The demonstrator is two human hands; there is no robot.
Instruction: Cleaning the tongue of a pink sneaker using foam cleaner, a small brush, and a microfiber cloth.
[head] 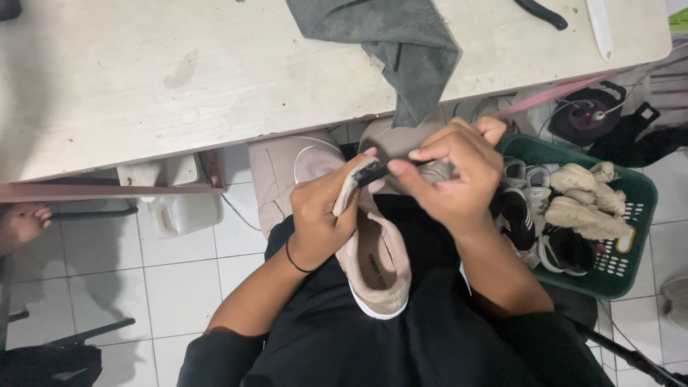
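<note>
A pale pink sneaker [378,269] with a white sole lies on my lap, heel toward me. My left hand [322,215] grips its tongue and left side near the opening. My right hand [451,172] pinches something dark at the top of the tongue, fingers closed over the shoe's front. A second pale shoe [315,159] rests just beyond, on my knee under the table edge. The toe of the held sneaker is hidden behind my right hand.
A white table [179,79] lies ahead with a grey cloth [394,43] hanging over its edge. A green basket [623,265] of several shoes stands on the tiled floor at right. A white jug [183,215] sits under the table. Another person's foot [21,223] shows at far left.
</note>
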